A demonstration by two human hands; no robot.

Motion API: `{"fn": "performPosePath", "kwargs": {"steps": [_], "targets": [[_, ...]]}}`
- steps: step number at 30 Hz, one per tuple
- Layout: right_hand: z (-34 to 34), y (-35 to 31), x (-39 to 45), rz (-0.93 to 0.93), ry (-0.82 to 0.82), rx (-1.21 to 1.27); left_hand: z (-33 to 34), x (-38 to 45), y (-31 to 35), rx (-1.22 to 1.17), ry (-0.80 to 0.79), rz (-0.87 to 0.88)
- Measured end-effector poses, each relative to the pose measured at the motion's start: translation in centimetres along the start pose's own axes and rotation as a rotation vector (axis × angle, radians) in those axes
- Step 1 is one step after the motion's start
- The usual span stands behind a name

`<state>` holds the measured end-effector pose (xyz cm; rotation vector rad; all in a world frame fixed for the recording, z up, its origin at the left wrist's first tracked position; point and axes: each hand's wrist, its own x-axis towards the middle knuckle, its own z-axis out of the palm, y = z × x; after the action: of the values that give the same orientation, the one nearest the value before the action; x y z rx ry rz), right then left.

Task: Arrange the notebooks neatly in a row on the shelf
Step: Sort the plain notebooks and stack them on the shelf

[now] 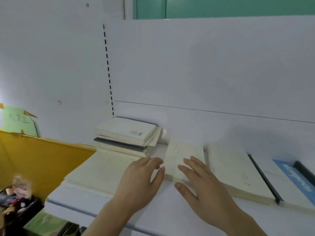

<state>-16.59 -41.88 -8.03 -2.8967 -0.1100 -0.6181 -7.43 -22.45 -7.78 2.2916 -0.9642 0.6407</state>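
Cream notebooks lie flat on a white shelf [170, 212]. A narrow cream stack [177, 155] sits in the middle. My left hand [139, 183] is at its left edge with fingers relaxed, thumb touching the side. My right hand [201, 184] rests on its front right corner with straight fingers. A wide cream stack [95, 171] lies to the left, and an untidy pile [127, 137] stands behind it against the back panel. To the right lie another cream stack [238, 176], a dark-spined notebook [264, 179] and a blue-covered one [296, 176].
The white back panel [204, 74] rises behind the shelf, with a slotted upright [108, 70] at its left. A yellow carton [34, 159] stands to the left, with clutter [17, 196] below it. Green items [44, 223] lie under the shelf.
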Motion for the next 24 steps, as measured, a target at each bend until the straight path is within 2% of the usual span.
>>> {"fn": "performPosePath", "kwargs": {"steps": [2,4,8,11,13,17,20,22,24], "targets": [[1.0,-3.5,1.1,-0.017,-0.048,0.014,-1.9,-1.6,-3.3,0.047,0.052,-0.019],[2.3,-6.9,2.1,-0.018,-0.108,0.039,-3.8,-3.0,-6.9,0.114,0.031,-0.095],[5.0,-12.6,3.9,-0.014,-0.214,0.081,-7.2,-5.8,-13.0,0.311,-0.196,-0.278],[6.2,-14.9,4.8,-0.018,-0.195,0.115,-8.7,-7.5,-15.6,0.301,-0.345,-0.217],[6.3,-15.5,5.0,0.014,-0.165,0.128,-9.2,-8.0,-16.5,0.266,-0.390,-0.154],[5.6,-16.3,5.2,0.054,-0.206,0.053,-10.0,-7.9,-17.5,0.184,-0.344,-0.124],[5.5,-17.0,5.4,0.078,-0.176,-0.004,-9.8,-8.3,-17.7,0.114,-0.287,-0.126],[5.8,-17.2,5.2,0.056,-0.105,-0.056,-9.6,-8.7,-17.4,0.078,-0.192,-0.138],[6.0,-17.3,4.8,0.056,0.021,-0.101,-9.8,-8.9,-16.6,0.019,-0.005,-0.166]]}}
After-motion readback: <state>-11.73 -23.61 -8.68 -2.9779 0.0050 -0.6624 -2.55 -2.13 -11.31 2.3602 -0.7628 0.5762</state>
